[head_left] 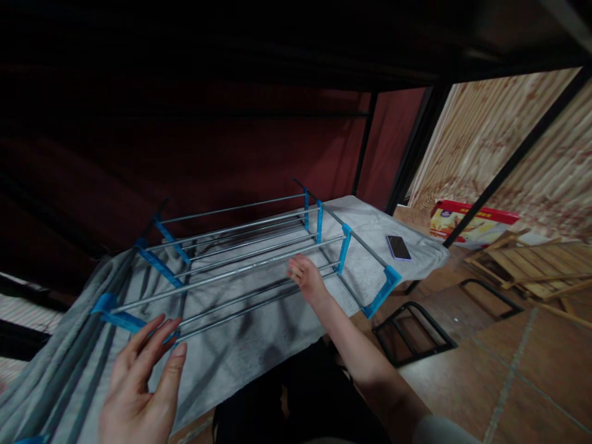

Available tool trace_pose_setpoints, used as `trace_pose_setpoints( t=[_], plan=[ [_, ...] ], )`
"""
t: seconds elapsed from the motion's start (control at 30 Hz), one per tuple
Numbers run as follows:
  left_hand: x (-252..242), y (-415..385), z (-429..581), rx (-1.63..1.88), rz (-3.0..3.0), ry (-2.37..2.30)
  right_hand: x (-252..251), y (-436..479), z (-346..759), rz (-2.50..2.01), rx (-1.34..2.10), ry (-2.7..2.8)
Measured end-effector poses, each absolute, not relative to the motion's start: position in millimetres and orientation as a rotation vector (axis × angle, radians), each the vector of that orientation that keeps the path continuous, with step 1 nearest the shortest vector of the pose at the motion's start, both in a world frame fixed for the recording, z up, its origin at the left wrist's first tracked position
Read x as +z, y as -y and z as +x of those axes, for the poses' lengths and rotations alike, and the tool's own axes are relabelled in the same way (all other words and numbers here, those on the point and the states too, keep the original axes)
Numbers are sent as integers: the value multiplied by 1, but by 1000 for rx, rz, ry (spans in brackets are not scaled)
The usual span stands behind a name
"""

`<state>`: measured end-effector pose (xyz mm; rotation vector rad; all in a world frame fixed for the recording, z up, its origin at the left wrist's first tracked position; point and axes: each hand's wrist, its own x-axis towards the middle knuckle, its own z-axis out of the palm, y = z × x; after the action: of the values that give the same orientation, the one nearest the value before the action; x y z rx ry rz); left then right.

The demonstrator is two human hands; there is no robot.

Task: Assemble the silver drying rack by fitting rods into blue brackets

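Note:
A rack of grey metal rods (240, 268) joined by blue plastic connectors (382, 290) lies on its side on a grey cloth (259, 336). My right hand (305, 277) is closed around one of the lower rods near the rack's middle. My left hand (139, 382) hovers at the near left with its fingers stretched out and apart, holding nothing, its fingertips close to a blue end piece (118, 311).
A phone (398, 247) lies on the cloth's far right corner. A dark red fabric wall stands behind under a black frame. On the tiled floor to the right are black metal frames (411, 333), wooden slats (531, 265) and a red and yellow box (472, 222).

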<state>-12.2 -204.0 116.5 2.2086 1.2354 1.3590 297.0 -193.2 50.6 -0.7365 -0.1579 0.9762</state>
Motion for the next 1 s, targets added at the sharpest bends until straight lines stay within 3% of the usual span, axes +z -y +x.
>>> trace_pose_setpoints(
  t=[0.37, 1.0],
  plan=[
    [123, 197, 82, 1196, 2377, -861, 29, 249, 408, -1426, -16, 347],
    [137, 176, 324, 439, 3015, -606, 46, 236, 446, -1602, -82, 752]
  ],
)
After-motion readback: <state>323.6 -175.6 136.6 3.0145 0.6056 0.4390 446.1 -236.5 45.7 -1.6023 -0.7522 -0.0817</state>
